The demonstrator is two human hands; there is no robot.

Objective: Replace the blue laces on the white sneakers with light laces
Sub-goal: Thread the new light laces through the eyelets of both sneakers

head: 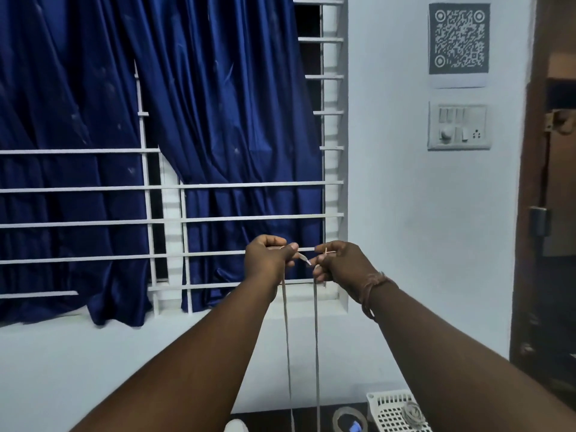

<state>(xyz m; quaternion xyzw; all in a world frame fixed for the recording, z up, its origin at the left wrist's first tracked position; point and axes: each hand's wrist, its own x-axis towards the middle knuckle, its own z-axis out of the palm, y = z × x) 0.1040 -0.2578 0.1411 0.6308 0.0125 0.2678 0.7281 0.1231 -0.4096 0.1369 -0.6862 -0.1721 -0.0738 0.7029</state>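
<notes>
A light lace [316,344] hangs in two long strands from my raised hands down past the bottom edge of the view. My left hand [268,260] pinches one end of it, and the plastic tip sticks out toward the right. My right hand [341,263] pinches the other end close by, at about the same height. Both hands are held up in front of the window. A bit of white [236,426] at the bottom edge may be a sneaker; most of it is out of view. No blue lace is clearly visible.
Blue curtains [218,120] hang behind a white window grille [168,219]. A switch panel [458,127] and a QR sheet [458,39] are on the wall. Below right are a white perforated basket [392,413], a tape roll [349,419] and a brown door [548,213].
</notes>
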